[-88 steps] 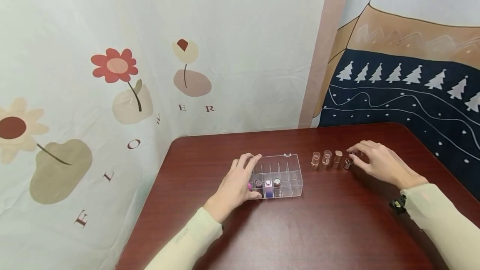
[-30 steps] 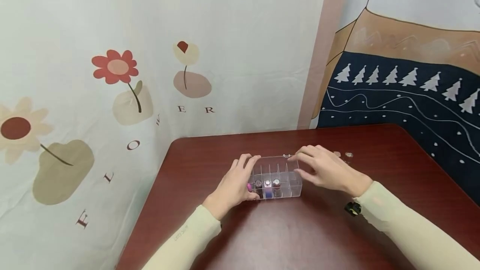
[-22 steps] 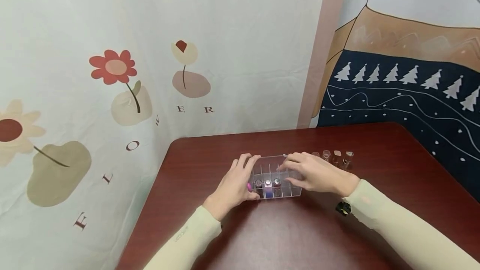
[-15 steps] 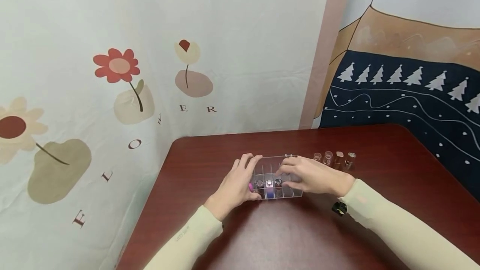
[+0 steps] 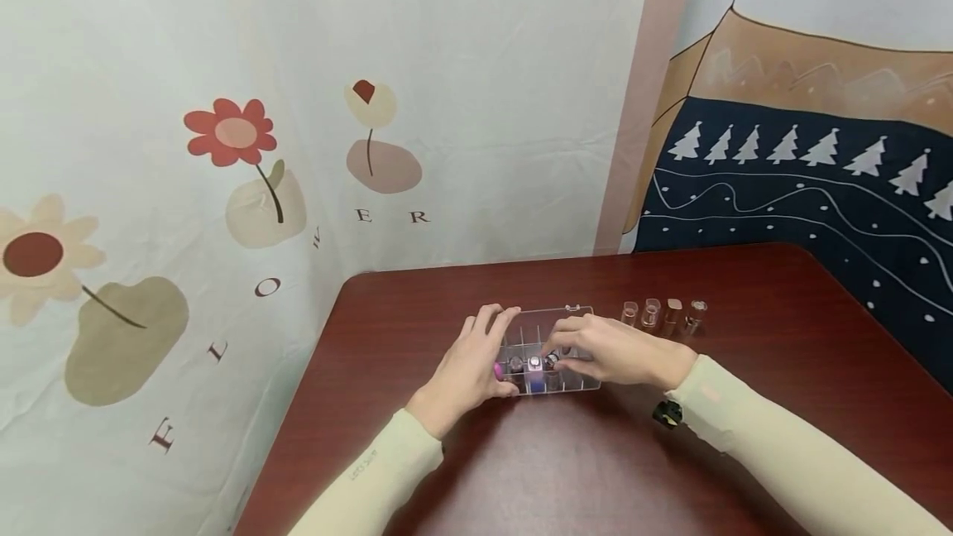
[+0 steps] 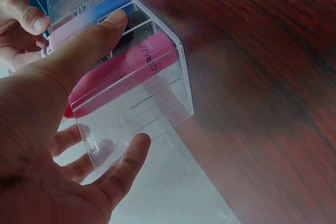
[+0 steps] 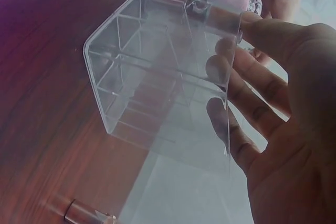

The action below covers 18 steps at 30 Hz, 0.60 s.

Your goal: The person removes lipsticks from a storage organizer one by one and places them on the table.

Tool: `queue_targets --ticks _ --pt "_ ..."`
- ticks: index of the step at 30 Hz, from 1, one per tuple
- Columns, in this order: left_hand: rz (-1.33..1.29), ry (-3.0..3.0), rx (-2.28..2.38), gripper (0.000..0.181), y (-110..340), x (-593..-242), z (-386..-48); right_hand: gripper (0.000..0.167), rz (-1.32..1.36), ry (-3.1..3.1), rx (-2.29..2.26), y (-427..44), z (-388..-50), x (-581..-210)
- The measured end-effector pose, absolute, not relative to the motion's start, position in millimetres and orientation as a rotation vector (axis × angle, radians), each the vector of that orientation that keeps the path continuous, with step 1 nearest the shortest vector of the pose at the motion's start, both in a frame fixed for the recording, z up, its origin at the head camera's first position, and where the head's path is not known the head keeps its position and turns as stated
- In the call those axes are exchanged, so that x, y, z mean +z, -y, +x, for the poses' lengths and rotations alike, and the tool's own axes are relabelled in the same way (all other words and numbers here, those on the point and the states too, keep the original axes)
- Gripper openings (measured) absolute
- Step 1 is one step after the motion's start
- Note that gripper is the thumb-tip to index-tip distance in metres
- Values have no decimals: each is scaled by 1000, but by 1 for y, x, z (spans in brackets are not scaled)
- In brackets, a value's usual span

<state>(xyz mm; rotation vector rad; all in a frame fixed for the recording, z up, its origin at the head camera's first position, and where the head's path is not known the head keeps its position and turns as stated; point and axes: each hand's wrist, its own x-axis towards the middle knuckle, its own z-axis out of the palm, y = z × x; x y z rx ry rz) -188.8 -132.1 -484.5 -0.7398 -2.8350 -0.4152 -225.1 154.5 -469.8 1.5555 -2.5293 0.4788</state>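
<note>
Pale flower-printed cloth (image 5: 484,89) is hanging behind the clear box (image 5: 590,379), which is standing on a red-brown table (image 5: 476,461). Head view: left hand (image 5: 465,358) is gripping the box's left end; right hand (image 5: 599,347) is reaching over its right half, thumb and forefinger nearly together, apparently pinching the silver-topped tube (image 5: 553,362). That tube is sitting in the box's front row, right of the pink-and-blue tube (image 5: 535,375). Loose tubes, including a brown one (image 5: 672,315), are standing right of the box; the right forearm is passing in front of them, so a careless backward swing could be toppling one. Left wrist view: left thumb is lying bent across the box's front, over the tubes, other fingers curving round its back, near the pink tube (image 6: 126,77). Should that hold be slackening, a snagging tube could be dragging or tipping the box. Right wrist view: thumb is pressing at the tube's top beside the box's rim, the lower fingers spreading half-bent by its wall. How firmly they are pinching, I cannot tell; a shallow hold on that smooth top could be slipping.
</note>
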Motion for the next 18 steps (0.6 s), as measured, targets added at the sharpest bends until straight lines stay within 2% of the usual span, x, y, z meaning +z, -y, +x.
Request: queue_targets --ticks 18 --pt "-737 2827 -433 126 133 -485 -188 22 1579 2488 515 -152 -223 -475"
